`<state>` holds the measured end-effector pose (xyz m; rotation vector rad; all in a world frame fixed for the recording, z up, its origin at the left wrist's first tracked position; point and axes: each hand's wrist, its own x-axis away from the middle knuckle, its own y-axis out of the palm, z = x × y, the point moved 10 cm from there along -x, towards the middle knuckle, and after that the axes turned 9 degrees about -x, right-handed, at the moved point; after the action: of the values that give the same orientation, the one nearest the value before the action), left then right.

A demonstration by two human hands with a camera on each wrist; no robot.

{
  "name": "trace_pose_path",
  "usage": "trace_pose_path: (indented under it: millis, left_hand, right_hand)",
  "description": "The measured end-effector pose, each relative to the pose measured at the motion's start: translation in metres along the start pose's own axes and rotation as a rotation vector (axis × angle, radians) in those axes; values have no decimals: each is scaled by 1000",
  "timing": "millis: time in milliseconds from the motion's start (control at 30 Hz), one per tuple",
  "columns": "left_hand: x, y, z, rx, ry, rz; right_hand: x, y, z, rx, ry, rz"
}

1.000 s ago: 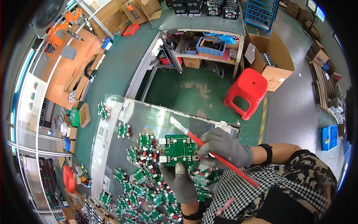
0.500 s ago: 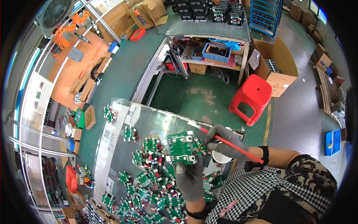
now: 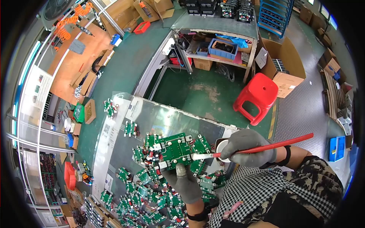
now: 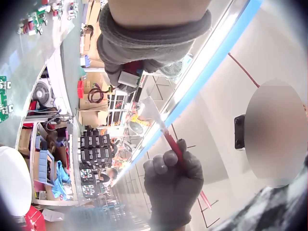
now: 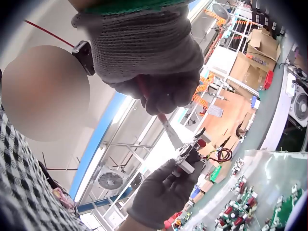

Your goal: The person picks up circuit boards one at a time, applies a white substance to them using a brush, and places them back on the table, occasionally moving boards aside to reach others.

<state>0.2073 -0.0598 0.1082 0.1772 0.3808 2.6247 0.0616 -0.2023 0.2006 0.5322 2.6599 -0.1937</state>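
Observation:
In the head view the gloved left hand (image 3: 184, 185) holds a green circuit board (image 3: 175, 151) by its lower edge, thumb at the near side. The gloved right hand (image 3: 251, 150) grips a red-handled brush (image 3: 283, 145), its pale bristles touching or very close to the board's right edge. The left wrist view has the right hand (image 4: 173, 185) curled round the brush handle (image 4: 172, 143). From the right wrist, the left hand (image 5: 161, 195) pinches the board edge-on, with the brush tip (image 5: 172, 136) close by it. A white-rimmed cup (image 3: 224, 149) stands partly behind the right hand.
Many loose circuit boards (image 3: 152, 197) are heaped on the table around and below the hands. A red stool (image 3: 259, 95) stands beyond the table, near a large cardboard box (image 3: 289, 64). A shelf bench with a blue bin (image 3: 223, 48) stands further back.
The right hand went to the cup, then the brush swung from pointing up-left to lying nearly level, its bristles at the board. The left hand tilted the board and brought it back flatter.

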Motion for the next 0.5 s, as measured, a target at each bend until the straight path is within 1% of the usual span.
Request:
trace_pose_path:
  millis: [67,200,267,400,467,500]
  left_hand:
    - [1,0,1,-14,16,-10]
    - [3,2,9,-25,38,-10]
    - [2,2,9,-15,45,-25]
    - [2,-2,2,-21,22,-39]
    - [3,2,2,-22,13,-53]
    - [3,3,1,-24,4,-65]
  right_hand:
    - [0,5,1,59,-28,-39]
    - [-6,2,-3,55,-44,-65]
    - [-5,2,0,31,19,-121]
    - [-7,4,-5,85,40,-130]
    - [-10,9,-7,88,-23,-124]
    - [-10,9,-5,88,-23,-120]
